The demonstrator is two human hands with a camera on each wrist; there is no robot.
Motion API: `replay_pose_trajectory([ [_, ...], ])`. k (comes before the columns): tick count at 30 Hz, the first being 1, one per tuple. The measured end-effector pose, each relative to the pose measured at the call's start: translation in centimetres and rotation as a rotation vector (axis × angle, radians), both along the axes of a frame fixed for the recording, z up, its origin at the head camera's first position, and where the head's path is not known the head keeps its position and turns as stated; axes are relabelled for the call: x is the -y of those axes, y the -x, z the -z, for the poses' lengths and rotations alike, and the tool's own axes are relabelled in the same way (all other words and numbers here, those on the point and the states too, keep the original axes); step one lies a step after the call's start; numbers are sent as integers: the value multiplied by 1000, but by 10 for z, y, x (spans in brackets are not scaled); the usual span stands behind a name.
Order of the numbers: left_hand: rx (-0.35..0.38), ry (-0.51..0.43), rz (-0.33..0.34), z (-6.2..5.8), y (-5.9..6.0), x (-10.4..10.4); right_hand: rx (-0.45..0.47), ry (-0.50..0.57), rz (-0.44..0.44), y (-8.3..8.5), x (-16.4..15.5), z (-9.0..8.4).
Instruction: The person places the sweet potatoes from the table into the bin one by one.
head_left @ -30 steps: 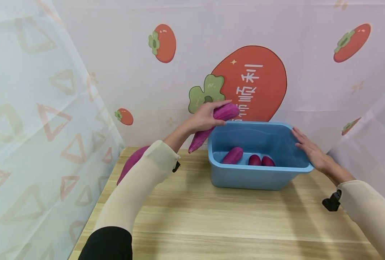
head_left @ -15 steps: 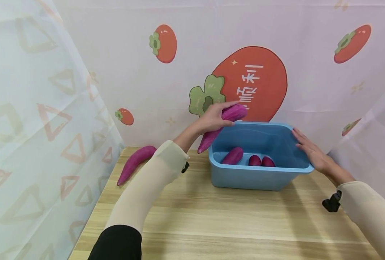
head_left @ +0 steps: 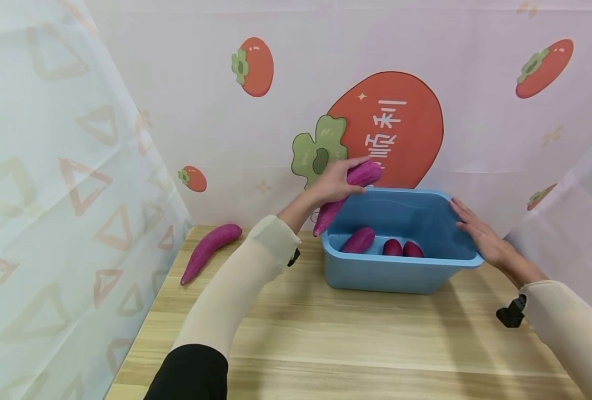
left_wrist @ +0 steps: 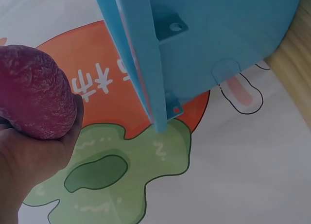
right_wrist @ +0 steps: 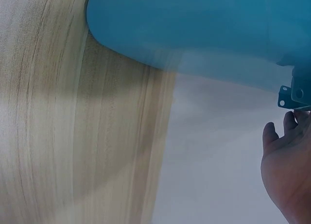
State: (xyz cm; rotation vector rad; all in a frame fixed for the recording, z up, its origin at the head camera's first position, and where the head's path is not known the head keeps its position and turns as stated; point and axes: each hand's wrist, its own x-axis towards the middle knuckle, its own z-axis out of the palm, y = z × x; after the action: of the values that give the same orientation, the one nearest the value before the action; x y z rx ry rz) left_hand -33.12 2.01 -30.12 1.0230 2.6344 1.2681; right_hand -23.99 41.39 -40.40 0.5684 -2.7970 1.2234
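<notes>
A purple sweet potato (head_left: 366,174) tilts in the grip of my left hand (head_left: 332,184), raised at the left rim of a blue plastic bin (head_left: 376,273). In the left wrist view the sweet potato (left_wrist: 36,93) fills the palm, apart from the bin's side wall (left_wrist: 223,39). My right hand (head_left: 482,236) rests on the bin's right rim with its fingers extended. Its fingertips meet the rim's underside region in the right wrist view. Inside the bin lie three more sweet potatoes, one longer one (head_left: 359,240) at left and two partly hidden by the front wall.
Another curved sweet potato (head_left: 210,253) lies at the left back of the wooden table (head_left: 376,344). A printed cloth (head_left: 226,139) hangs behind, with more cloth at both sides. The bin stands close to the back cloth.
My left hand has moved right with the sweet potato, from beside the bin to over its left rim. The sweet potato at the left is now fully uncovered. My right hand stays put.
</notes>
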Motion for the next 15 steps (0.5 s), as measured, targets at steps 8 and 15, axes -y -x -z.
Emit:
replay_pose_trajectory([
  [8,-3,13,-33,5,-1,-14,-10,-4,-2,0,-1,0],
  [15,-28,42,-54,11,-4,-26,-17,0,-6,-1,-1,1],
])
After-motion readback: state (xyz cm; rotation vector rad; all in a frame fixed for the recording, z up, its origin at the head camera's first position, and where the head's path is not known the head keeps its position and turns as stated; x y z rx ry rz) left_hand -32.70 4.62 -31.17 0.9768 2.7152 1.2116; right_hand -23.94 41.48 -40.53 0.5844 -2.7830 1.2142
